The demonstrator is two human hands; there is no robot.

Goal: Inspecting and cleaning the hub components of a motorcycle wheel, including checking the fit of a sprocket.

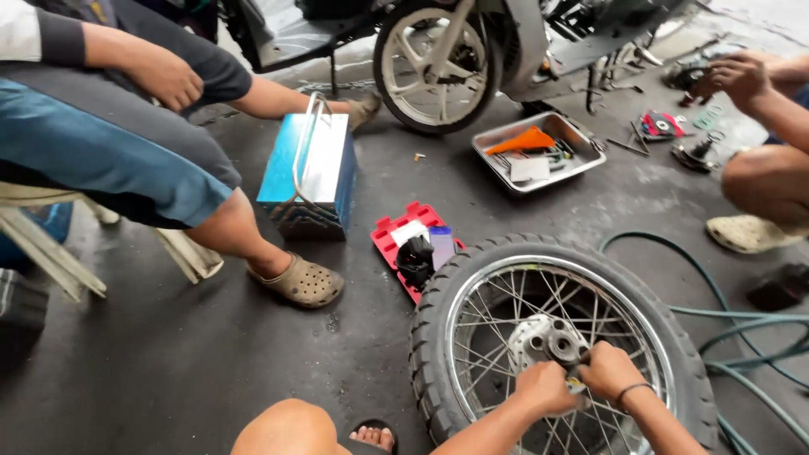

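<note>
A spoked motorcycle wheel with a knobby tyre (438,329) lies flat on the concrete floor in front of me. Its grey hub (546,337) sits at the centre. Both my hands are at the hub's near side. My left hand (543,388) is closed around a small tool or part that is mostly hidden. My right hand (608,371), with a dark band on the wrist, grips the same spot right beside it. My bare knee (291,428) and toes (371,436) show at the bottom edge.
A red tool case (389,240) lies just beyond the wheel, a blue metal toolbox (308,173) behind it, and a metal tray of tools (539,152) near a parked motorcycle's wheel (436,63). A person sits on a stool at left; another person crouches at right. Green hose (725,324) coils rightward.
</note>
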